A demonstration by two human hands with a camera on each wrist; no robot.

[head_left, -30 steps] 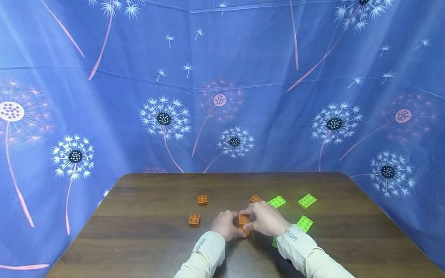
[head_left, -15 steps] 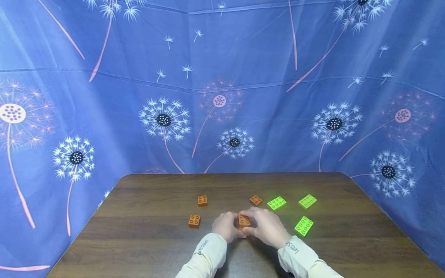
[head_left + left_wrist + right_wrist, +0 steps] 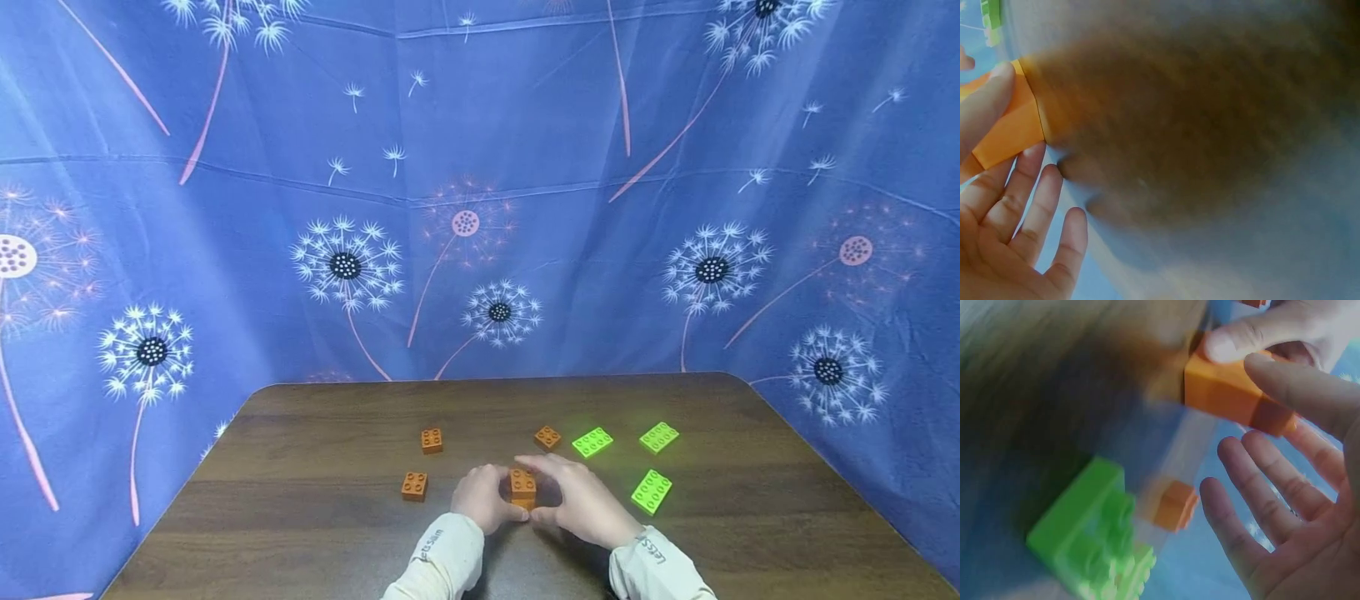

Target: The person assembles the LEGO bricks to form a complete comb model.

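Observation:
In the head view, an orange toy building brick [image 3: 522, 483] stands on the table between both hands, studs up. It looks taller than the loose ones; whether it is two stacked bricks I cannot tell. My left hand [image 3: 482, 498] holds it, thumb on the near side and fingers on the far side, as the left wrist view shows with the brick [image 3: 1013, 128]. My right hand [image 3: 585, 502] is curved around its right side with a gap to the palm. In the right wrist view its fingers [image 3: 1254, 481] are spread, and its thumb is close to the brick [image 3: 1222, 387]; contact is unclear.
Loose orange bricks lie at the left [image 3: 431, 440], front left [image 3: 414, 486] and behind the right hand [image 3: 547, 437]. Green bricks lie at the right: one [image 3: 592, 442], a farther one [image 3: 660, 437] and a nearer one [image 3: 651, 492]. A patterned blue cloth [image 3: 480, 125] hangs behind the table.
My right hand has loosened from the orange brick and shifted slightly right and toward me, its fingers spreading. The left hand stays on the brick. The head view has tilted slightly.

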